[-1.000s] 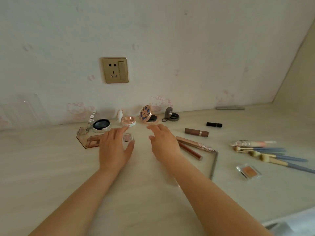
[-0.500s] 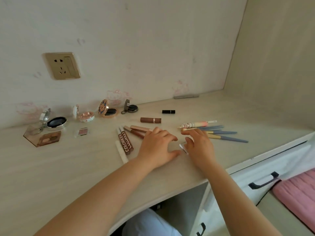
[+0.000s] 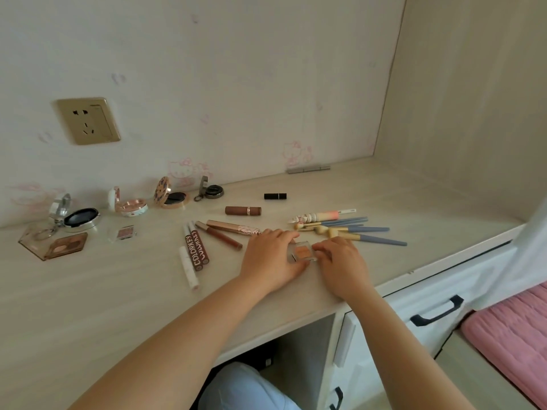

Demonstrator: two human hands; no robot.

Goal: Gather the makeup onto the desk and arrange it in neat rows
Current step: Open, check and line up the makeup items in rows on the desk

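On the bench (image 3: 118, 291), four open compacts (image 3: 130, 205) stood in a row along the wall, below the socket (image 3: 88, 121). Before them at the far left lay a palette (image 3: 63, 247), with a small pan (image 3: 125, 233) to its right. Lip tubes (image 3: 196, 250) lay mid-bench; two lipsticks (image 3: 243, 210) lay behind them. The brushes (image 3: 355, 232) lay to the right. Between tubes and brushes, the left hand (image 3: 270, 258) and right hand (image 3: 340, 266) flanked a small case (image 3: 302, 252), touching it.

Four open round compacts (image 3: 133, 205), three clear palettes (image 3: 302, 252), two lipsticks (image 3: 242, 210), five slim tubes (image 3: 197, 247) and two hands (image 3: 270, 258).
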